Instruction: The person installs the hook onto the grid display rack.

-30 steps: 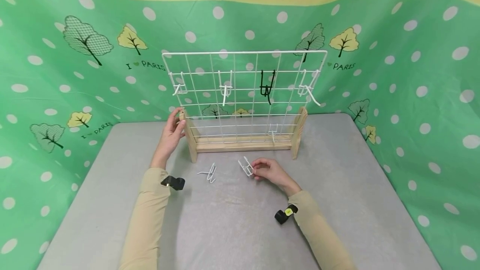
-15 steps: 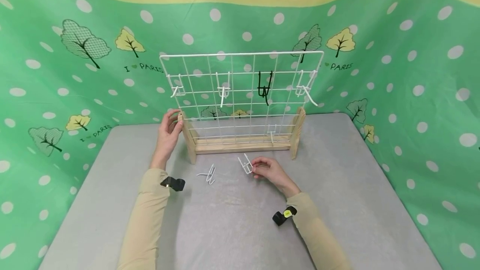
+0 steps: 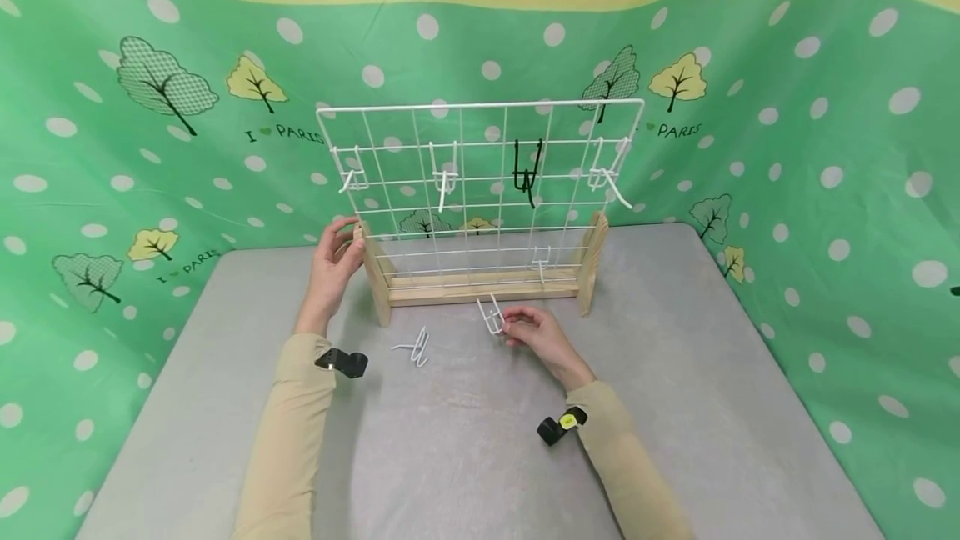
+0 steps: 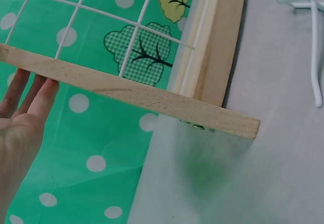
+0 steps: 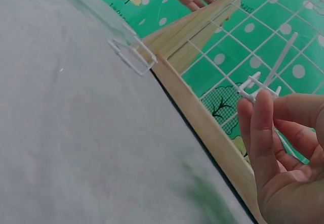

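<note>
A white wire grid panel [image 3: 483, 142] stands upright in a wooden stand [image 3: 480, 293]. My left hand [image 3: 332, 267] grips the upper end of the stand's left side post [image 3: 375, 273], thumb towards me. In front of the panel, my right hand [image 3: 546, 343] pinches a white double-prong hook [image 3: 491, 317] between thumb and fingertips, its prongs pointing up towards the panel. The right wrist view shows this hook [image 5: 258, 86] at the fingertips, overlapping the grid. A second white hook [image 3: 412, 347] lies on the table, left of the held one.
Along the panel's upper wires hang white hooks [image 3: 445, 177] and one black hook [image 3: 527, 175]. Another white hook [image 3: 542, 262] hangs low on the right. The grey table [image 3: 457, 457] meets a green dotted cloth [image 3: 787, 157] at the back and sides.
My right hand has carried the pinched hook slightly forward, closer to the stand's bottom bar. The left hand keeps its hold on the side post.
</note>
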{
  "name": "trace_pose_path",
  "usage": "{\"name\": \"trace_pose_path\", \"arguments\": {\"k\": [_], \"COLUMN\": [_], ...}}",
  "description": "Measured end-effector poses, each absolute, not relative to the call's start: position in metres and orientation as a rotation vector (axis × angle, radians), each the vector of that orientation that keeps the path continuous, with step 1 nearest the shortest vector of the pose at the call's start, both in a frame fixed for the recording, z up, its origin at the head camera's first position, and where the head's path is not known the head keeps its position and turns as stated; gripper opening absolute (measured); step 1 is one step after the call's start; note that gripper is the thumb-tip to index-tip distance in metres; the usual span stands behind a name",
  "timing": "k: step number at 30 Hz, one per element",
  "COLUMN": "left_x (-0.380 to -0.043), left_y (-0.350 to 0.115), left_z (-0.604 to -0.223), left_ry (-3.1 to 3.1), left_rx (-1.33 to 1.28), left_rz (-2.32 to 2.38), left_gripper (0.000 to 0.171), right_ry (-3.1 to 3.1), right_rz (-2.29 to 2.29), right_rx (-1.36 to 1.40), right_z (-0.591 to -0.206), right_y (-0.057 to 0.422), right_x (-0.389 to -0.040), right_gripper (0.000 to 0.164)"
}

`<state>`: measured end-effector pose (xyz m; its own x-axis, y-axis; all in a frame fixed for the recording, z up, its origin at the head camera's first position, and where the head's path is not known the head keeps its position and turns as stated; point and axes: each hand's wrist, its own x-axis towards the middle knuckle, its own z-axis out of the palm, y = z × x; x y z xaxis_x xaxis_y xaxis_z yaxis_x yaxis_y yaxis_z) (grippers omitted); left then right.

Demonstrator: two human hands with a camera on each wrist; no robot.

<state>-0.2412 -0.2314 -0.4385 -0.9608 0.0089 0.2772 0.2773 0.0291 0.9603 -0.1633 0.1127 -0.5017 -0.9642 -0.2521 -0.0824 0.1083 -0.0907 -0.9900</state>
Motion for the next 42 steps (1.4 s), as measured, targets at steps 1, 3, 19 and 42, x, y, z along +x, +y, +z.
{"name": "trace_pose_path", "arguments": {"k": [1,3,19,42], "left_x": [-0.241,-0.241,-0.238,-0.241], "left_y": [-0.232,-0.231,-0.228,-0.228], "left_z": [-0.438,-0.438,-0.436,-0.44], "left_ry": [-2.1,-2.085,-2.021,-2.011], "left_rx": [-0.287,-0.272,-0.224,-0.204], "left_rz": [-2.054,-2.073,-2.139,-2.161], "left_gripper": [0.047,0.046,0.04,0.042], "right_ry": [1.938,1.941,1.911,1.941], "right_rz": [-2.158,-2.178,-2.291,-2.446], "right_rx": [-0.142,-0.109,-0.049,0.014], "right_z": [-0.5,-0.499,-0.485,-0.463], "right_y": [0.112,0.11,0.101,0.081], "right_x": [-0.163,-0.165,-0.176,-0.193], "right_gripper": [0.03,0.03,0.028,0.022]}}
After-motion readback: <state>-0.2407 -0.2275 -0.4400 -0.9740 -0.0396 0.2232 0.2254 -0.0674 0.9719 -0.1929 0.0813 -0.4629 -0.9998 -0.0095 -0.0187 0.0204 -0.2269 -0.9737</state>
